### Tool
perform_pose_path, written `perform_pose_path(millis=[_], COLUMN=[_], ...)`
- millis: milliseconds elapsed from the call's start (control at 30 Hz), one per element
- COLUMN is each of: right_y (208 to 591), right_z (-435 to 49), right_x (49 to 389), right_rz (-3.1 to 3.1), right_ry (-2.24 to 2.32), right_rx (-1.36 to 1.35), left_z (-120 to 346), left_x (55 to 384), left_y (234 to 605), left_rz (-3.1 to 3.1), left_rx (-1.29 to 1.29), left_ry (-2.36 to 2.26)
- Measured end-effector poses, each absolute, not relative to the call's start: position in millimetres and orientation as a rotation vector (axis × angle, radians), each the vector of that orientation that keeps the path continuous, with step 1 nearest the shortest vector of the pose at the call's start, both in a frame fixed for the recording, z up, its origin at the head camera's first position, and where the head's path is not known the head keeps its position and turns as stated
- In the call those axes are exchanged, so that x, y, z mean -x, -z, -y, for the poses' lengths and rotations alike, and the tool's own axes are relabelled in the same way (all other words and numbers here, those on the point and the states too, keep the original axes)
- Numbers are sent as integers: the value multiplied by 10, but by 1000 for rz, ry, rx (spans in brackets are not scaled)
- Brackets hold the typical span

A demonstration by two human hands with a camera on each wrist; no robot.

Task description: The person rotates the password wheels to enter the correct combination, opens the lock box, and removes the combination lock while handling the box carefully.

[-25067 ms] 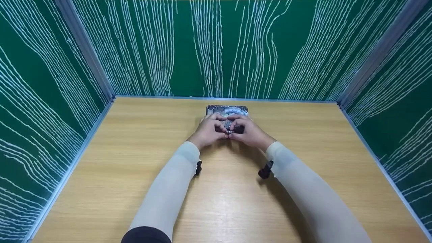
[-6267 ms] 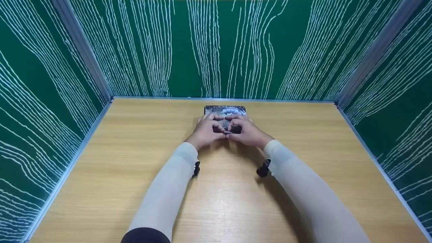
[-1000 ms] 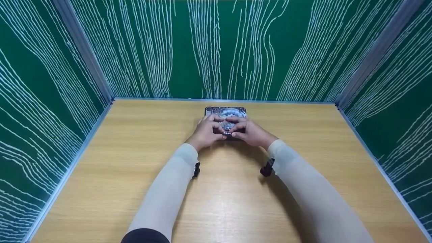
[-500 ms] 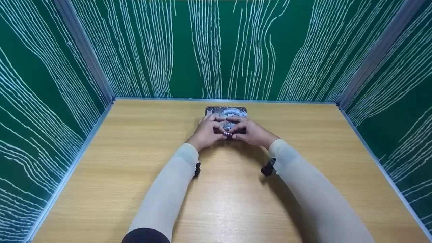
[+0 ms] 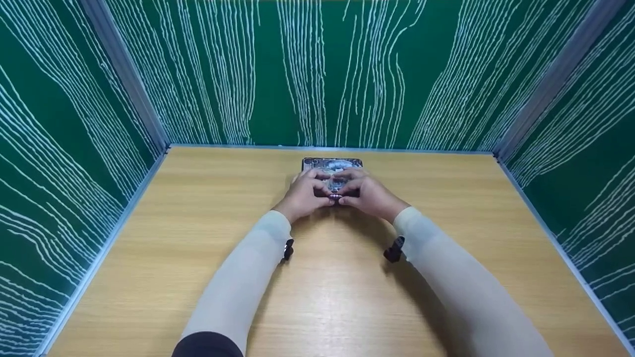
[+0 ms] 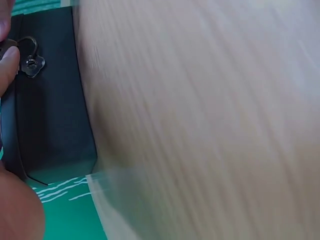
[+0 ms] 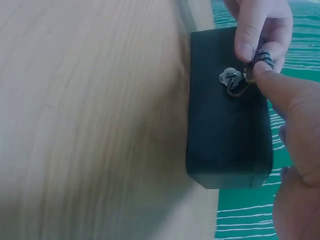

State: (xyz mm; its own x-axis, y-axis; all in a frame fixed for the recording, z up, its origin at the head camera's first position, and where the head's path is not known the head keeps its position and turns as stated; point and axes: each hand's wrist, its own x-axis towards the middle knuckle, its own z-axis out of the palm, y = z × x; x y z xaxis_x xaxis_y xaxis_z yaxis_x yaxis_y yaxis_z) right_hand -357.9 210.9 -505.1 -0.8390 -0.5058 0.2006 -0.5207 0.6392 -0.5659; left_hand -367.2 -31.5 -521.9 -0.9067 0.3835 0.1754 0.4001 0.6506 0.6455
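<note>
A dark box with a patterned lid [image 5: 333, 164] stands near the back of the table. On its front, a metal hasp [image 7: 230, 77] carries a small combination padlock [image 7: 263, 59] with numbered dials, its curved shackle [image 7: 238, 93] hooked through the hasp. My left hand [image 5: 306, 192] pinches the padlock from the left between thumb and forefinger. From the other side my right hand [image 5: 368, 194] holds it at the dials, thumb against them. Other fingers of both hands lie over the lid. In the left wrist view fingers hide most of the lock, beside the box's black front [image 6: 52, 110].
The wooden table [image 5: 317, 277] reaches to green walls [image 5: 268, 74] with white wavy lines behind and at both sides. A metal strip [image 5: 228, 145] edges the table at the back.
Both hands have stayed at the padlock throughout. Over the last second my right thumb and forefinger have moved slightly left, closer in on the lock; the box has hardly moved.
</note>
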Motion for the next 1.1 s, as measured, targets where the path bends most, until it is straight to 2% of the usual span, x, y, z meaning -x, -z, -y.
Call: perform_pose_path(millis=[300,467,767,1100], right_y=[4919,4856,4936,5110], right_z=[-2085,-2133,-2168,-2112], right_x=[3437,3362,3238,3097], right_rz=[2748,2808,2852,2960], right_ry=[-829,-993,-1344,-1085], right_rx=[-975,-904,-855,-882], left_z=[339,335,329,408], left_x=[3551,3414,3231,3154], left_y=[5051,4982,4988,5108], left_rz=[2718,2682,2803,2976], left_rx=[789,822,845,1016], left_ry=[866,826,1016,1046])
